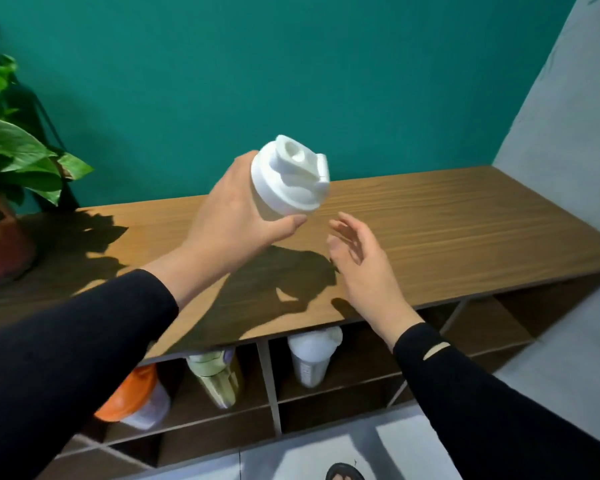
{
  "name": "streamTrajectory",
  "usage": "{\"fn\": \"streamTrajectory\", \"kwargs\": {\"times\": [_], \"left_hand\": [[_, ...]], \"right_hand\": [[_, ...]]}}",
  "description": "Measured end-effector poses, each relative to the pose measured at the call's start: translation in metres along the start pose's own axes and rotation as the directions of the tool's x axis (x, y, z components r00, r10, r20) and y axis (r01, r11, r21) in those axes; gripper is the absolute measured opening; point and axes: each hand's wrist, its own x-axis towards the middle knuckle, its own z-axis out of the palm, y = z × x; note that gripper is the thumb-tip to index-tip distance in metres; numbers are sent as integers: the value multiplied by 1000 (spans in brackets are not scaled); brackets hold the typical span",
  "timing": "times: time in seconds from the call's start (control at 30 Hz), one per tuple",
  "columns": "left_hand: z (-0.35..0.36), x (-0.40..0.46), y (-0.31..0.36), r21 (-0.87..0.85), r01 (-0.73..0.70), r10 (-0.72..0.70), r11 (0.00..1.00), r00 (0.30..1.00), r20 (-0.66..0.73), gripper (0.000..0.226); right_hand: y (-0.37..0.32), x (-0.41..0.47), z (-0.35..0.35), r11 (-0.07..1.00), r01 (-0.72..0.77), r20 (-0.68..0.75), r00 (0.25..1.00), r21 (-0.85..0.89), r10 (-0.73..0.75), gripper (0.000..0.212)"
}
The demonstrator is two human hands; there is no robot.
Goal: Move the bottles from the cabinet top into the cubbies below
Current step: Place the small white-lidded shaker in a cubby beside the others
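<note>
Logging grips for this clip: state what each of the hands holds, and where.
Left hand grips the white-lidded bottle around its body, just below the lid, tilted. Right hand is open and holds nothing.

The left hand (pixel 232 209) grips a white shaker bottle (pixel 286 180), tilted with its lid toward two o'clock, above the wooden cabinet top (pixel 447 220). The right hand (pixel 364 268) hangs open just beside it at four o'clock, touching nothing. In the cubbies below stand an orange-lidded bottle (pixel 132 396), a green bottle (pixel 217 374) and a white-lidded shaker (pixel 312 355). A potted plant (pixel 11 161) sits at nine o'clock.
</note>
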Motion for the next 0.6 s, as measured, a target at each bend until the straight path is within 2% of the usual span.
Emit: {"fn": "streamTrajectory", "kwargs": {"times": [0.13, 0.2, 0.27, 0.37, 0.5, 0.6], "left_hand": [[19, -58, 78, -349, -12, 35, 937, 998, 59, 87], [33, -80, 100, -427, -6, 44, 904, 996, 81, 87], [49, -100, 113, -457, 18, 70, 889, 982, 174, 87], [80, -131, 118, -427, 82, 68, 901, 943, 325, 90], [123, -167, 113, -369, 274, -116, 888, 910, 398, 73], [153, -176, 97, -376, 408, -199, 832, 852, 485, 65]], "right_hand": [[-27, -55, -22, 937, 216, -54, 976, 275, -209, 84], [-33, -84, -38, 906, 246, -92, 969, 343, -229, 97], [-32, -114, -56, 930, 195, -139, 978, 310, -158, 101], [-13, -150, -76, 982, 21, -239, 971, 190, 25, 84], [37, -166, -80, 952, -224, -272, 922, 208, 276, 55], [73, -164, -74, 923, -312, -279, 887, 227, 368, 43]]}}
